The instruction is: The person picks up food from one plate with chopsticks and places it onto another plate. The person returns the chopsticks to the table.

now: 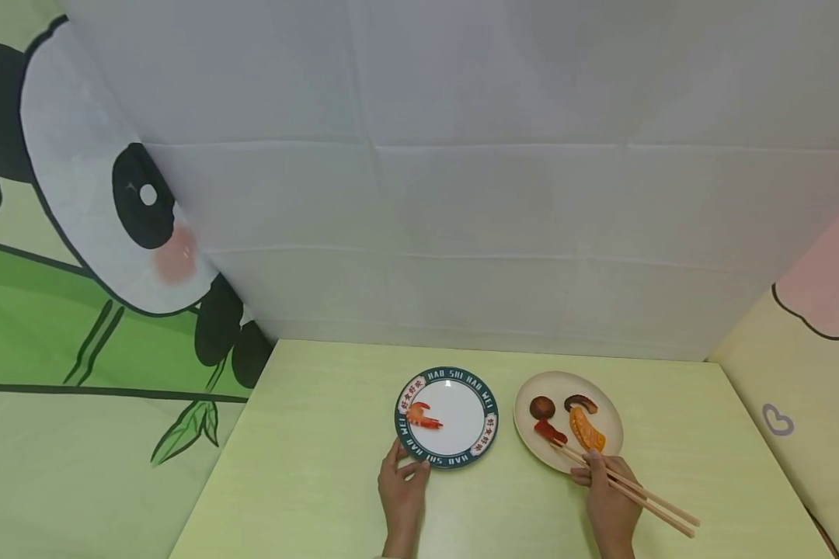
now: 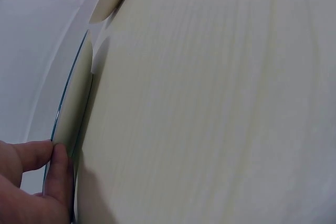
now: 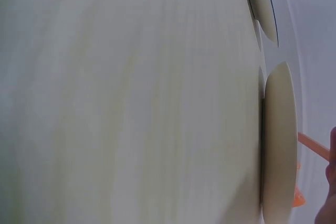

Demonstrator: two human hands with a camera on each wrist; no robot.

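Note:
My left hand (image 1: 404,489) pinches the near-left rim of a white plate (image 1: 461,419) with a dark lettered border. In the left wrist view its fingers (image 2: 59,169) bend at the plate's edge. A shrimp piece (image 1: 422,416) lies on the left of that plate. My right hand (image 1: 614,497) grips wooden chopsticks (image 1: 660,508), their tips at a red strip of food (image 1: 550,432) on a beige plate (image 1: 566,384). A round brown mushroom (image 1: 541,407), a mushroom slice (image 1: 581,403) and an orange piece (image 1: 587,431) share it.
Both plates stand side by side on a pale yellow-green table (image 1: 322,450). A white cloth wall (image 1: 489,202) rises behind the table's back edge. Printed panels, one with a panda (image 1: 98,194), flank it left and right.

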